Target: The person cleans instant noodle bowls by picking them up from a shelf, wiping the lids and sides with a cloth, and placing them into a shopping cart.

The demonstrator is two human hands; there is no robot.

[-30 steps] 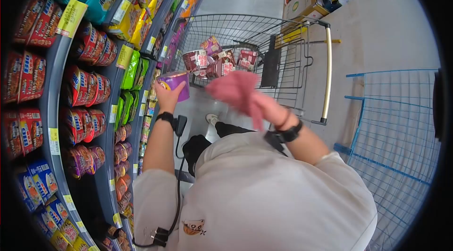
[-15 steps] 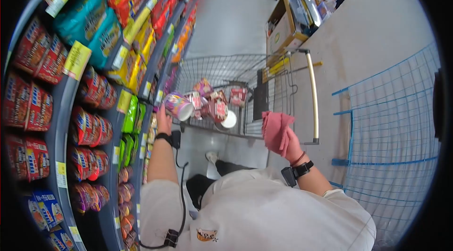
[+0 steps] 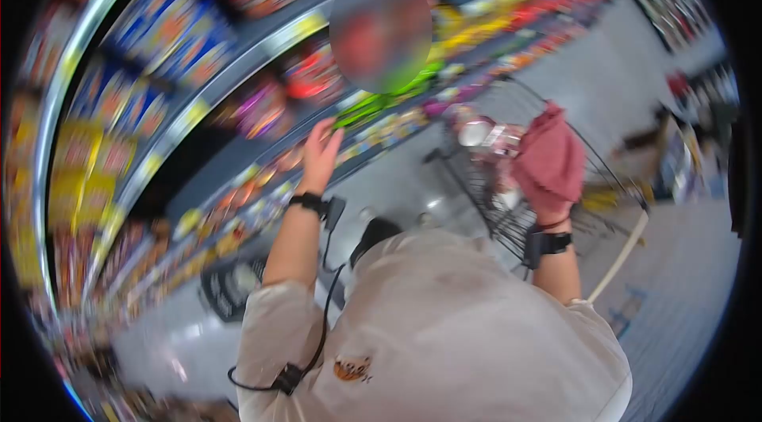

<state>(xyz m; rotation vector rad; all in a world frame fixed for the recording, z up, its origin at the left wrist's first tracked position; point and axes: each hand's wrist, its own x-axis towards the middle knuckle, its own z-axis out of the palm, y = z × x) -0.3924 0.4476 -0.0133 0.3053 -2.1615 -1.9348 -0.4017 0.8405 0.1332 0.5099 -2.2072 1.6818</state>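
Holding the pink cloth [image 3: 549, 154] up by the cart [image 3: 621, 257], your right hand [image 3: 553, 212] is clamped on its gathered base, fingertips lost in the folds. Looks light, soft and limp, hardly fragile or slippery; the bunched part should give the surest hold. Your left hand [image 3: 319, 158], near the shelves [image 3: 283, 39], has its fingers apart!

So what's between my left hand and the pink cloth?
In the head view, between your left hand and the pink cloth: a blurred shelf edge, floor, then the cart holding tubs.
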